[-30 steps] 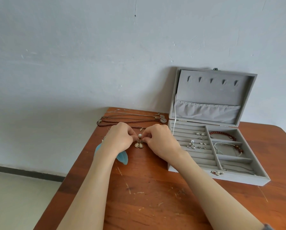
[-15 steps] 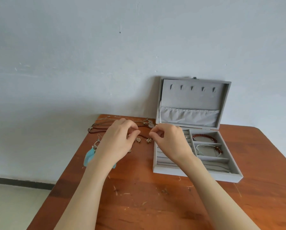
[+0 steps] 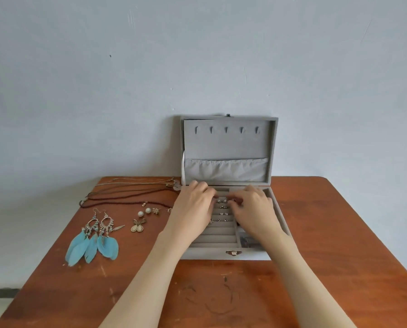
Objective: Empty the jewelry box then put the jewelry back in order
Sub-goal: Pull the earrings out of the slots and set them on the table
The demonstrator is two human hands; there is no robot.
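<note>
Emptying step judged ongoing: left hand (image 3: 195,209) and right hand (image 3: 252,209), fingers curled, grip undeterminable, over small stud earrings (image 3: 222,200) in open grey velvet jewelry box (image 3: 229,143); next needs fine pinch.

A scratched, reddish wooden desk (image 3: 339,233) carries a jewelry box (image 3: 228,143) lined in matt grey velvety cloth, its clasp (image 3: 233,252) shiny metal. Beside it lie soft turquoise feather earrings (image 3: 93,245) and dark beaded necklaces (image 3: 126,197).
</note>
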